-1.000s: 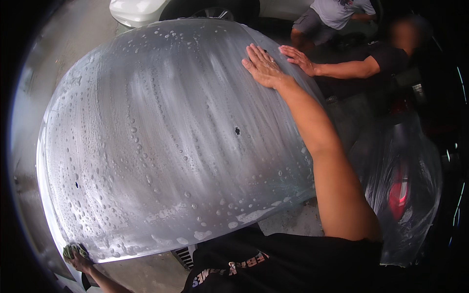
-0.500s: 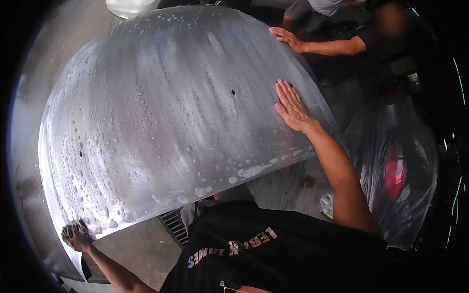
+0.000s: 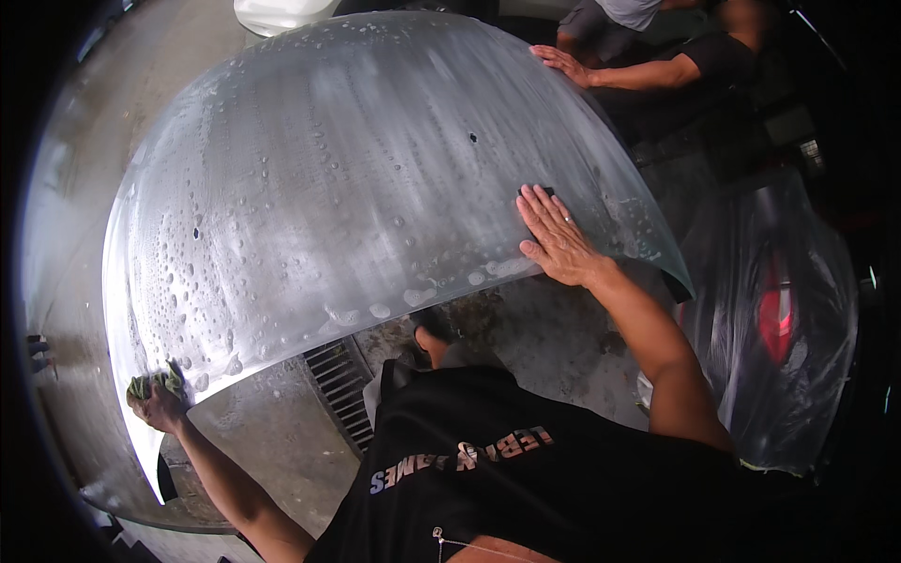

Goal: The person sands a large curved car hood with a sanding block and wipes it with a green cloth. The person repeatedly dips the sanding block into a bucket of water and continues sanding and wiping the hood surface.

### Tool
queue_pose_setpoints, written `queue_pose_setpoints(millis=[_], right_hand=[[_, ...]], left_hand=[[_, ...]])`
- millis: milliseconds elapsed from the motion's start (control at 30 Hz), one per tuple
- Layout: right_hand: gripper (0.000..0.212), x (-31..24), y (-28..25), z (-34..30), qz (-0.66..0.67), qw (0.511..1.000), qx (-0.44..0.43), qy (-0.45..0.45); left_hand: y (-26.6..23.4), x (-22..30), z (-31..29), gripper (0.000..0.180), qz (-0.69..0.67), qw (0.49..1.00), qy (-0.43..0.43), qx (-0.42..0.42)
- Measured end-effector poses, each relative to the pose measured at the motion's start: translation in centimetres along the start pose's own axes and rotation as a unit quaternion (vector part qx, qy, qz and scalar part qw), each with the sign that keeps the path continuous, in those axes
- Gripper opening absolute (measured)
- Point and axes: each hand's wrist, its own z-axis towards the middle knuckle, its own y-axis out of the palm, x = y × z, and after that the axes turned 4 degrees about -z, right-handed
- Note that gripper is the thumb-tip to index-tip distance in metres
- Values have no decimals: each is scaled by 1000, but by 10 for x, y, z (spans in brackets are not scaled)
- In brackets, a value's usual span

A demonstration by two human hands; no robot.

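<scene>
A large grey car hood (image 3: 357, 188), wet and streaked with soapy bubbles, spreads out in front of me. At its near left corner my left hand (image 3: 160, 409) is closed around a crumpled green cloth (image 3: 170, 380), resting against the edge. My right hand (image 3: 558, 239) lies flat on the right part of the hood, fingers stretched out. A small dark pad (image 3: 523, 191) peeks out beneath its fingertips; most of it is hidden under the hand.
Across the hood, a co-worker's hand (image 3: 563, 64) rests on the far right edge. Another person's shorts (image 3: 598, 36) show behind. Clear plastic sheeting (image 3: 817, 328) covers something with a red part at right. A floor grate (image 3: 340, 389) lies below the near edge.
My right hand has slid nearer to me and slightly left across the hood. The left hand still grips the cloth at the corner. The whole view has shifted a little.
</scene>
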Motion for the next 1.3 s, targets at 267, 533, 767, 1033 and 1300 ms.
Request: queue_pose_setpoints(millis=[267, 533, 767, 1033, 1300], right_hand=[[83, -21, 4, 42, 0, 999, 36, 1], [76, -71, -1, 29, -9, 998, 11, -63], [71, -115, -7, 37, 15, 993, -12, -113], [69, -127, -20, 82, 19, 996, 12, -84], [68, -167, -24, 118, 25, 994, 36, -101]], left_hand=[[-6, 19, -1, 68, -9, 996, -70, -52], [-3, 8, -6, 65, -34, 999, -41, -12], [5, -19, 2, 66, -28, 1000, 1, 7], [-11, 31, -9, 67, -59, 997, -48, -29], [-15, 27, -8, 62, -83, 995, -44, -20]])
